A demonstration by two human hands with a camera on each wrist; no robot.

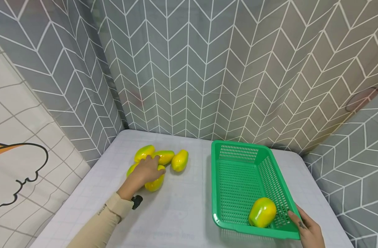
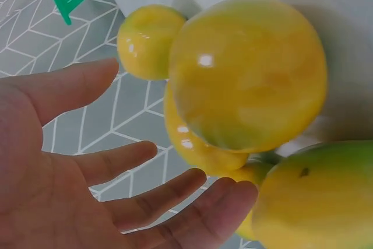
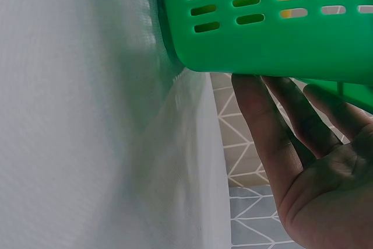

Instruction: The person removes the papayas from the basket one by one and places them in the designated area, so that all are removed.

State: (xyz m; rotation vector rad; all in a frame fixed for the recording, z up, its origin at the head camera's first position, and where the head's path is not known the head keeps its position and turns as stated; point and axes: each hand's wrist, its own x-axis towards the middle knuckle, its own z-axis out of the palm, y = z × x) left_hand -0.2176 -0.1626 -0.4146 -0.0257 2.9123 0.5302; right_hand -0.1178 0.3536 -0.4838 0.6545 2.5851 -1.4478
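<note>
My left hand reaches over a cluster of glossy yellow-green, mango-like fruits on the table's left half. In the left wrist view, its spread fingers stand beside a large fruit, with a visible gap between. The nearest fruit lies partly under the hand; another fruit behind the wrist is mostly hidden. Farther back lie more fruits, one pear-shaped fruit at the right. My right hand grips the green basket at its near right corner, thumb over the rim, fingers outside.
One yellow-green fruit sits in the basket's near right part. The white table extends between the cluster and the basket. Grey patterned curtains hang behind and at the sides.
</note>
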